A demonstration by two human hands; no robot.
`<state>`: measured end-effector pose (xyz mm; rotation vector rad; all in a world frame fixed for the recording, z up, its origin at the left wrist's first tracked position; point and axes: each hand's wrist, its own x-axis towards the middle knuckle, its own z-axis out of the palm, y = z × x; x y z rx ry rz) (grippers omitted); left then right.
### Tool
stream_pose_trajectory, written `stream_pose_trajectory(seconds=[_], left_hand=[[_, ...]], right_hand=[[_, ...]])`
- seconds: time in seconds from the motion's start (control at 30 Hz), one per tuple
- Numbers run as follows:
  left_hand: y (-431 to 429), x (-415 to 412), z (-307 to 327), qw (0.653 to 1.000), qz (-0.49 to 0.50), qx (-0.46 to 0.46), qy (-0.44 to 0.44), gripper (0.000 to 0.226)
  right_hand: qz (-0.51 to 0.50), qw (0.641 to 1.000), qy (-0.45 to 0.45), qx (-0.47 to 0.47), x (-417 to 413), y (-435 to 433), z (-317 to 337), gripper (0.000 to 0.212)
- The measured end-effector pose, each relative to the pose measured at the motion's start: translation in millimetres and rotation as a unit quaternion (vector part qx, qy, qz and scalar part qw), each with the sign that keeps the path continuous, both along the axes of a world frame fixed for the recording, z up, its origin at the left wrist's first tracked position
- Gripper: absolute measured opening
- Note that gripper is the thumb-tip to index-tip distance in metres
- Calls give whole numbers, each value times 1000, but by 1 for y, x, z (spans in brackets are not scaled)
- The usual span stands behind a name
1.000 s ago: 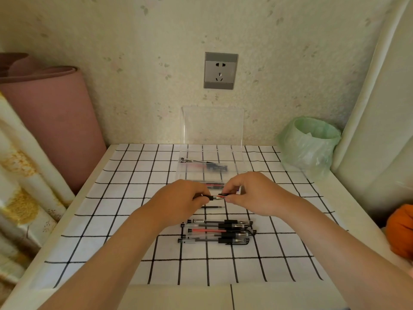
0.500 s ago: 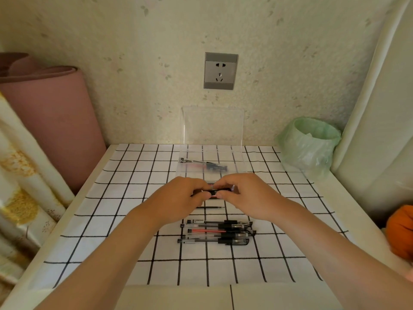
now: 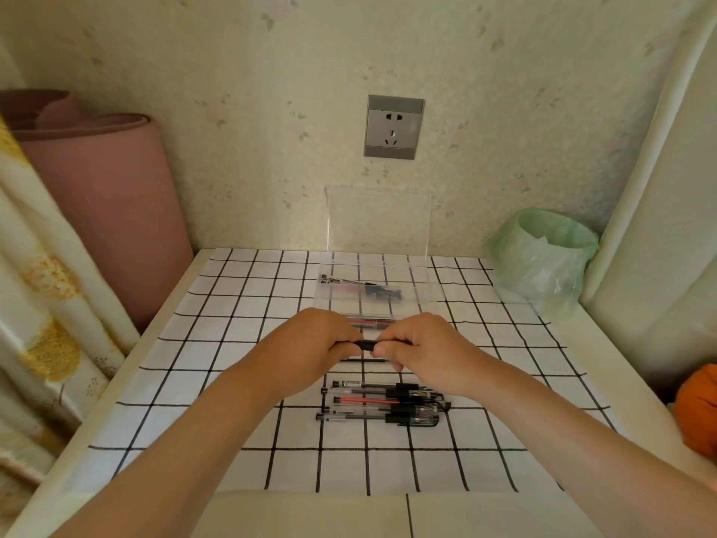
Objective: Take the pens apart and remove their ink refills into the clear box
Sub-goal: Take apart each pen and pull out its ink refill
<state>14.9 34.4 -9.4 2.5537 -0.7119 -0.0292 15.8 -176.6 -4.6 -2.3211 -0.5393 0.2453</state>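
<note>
My left hand [image 3: 314,343] and my right hand [image 3: 423,347] meet over the middle of the grid cloth, both closed on one pen [image 3: 366,345], of which only a short black section shows between the fingers. Nearer to me lies a row of several clear pens [image 3: 382,403] with black grips, one with red ink. Behind my hands stands the clear box [image 3: 423,295], its lid [image 3: 378,219] raised against the wall, with a few pen parts [image 3: 361,289] inside. A red-filled piece [image 3: 370,323] lies by the box's front edge. A thin dark piece [image 3: 362,359] rests on the cloth under my hands.
A green bag-lined bin [image 3: 543,258] stands at the back right of the table. A rolled pink mat [image 3: 97,211] leans at the left, beside a patterned curtain [image 3: 35,304]. An orange object [image 3: 698,409] sits at the right edge. A wall socket [image 3: 393,127] is above the box.
My two hands have drawn closer together along the pen. The gap that showed the pen's tip and a red bit has closed to a short black section.
</note>
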Motion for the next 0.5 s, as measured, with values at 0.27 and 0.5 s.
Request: stream_pose_trajectory(seconds=[0.27,0.5], left_hand=[[12,11,1,990,81,35,-107,30],[37,25,-17,977,192,25,-93,52]], right_hand=[[26,973,-150,-176,5,18,8,25],[-92,962,-173,-189,48,-6,14,21]])
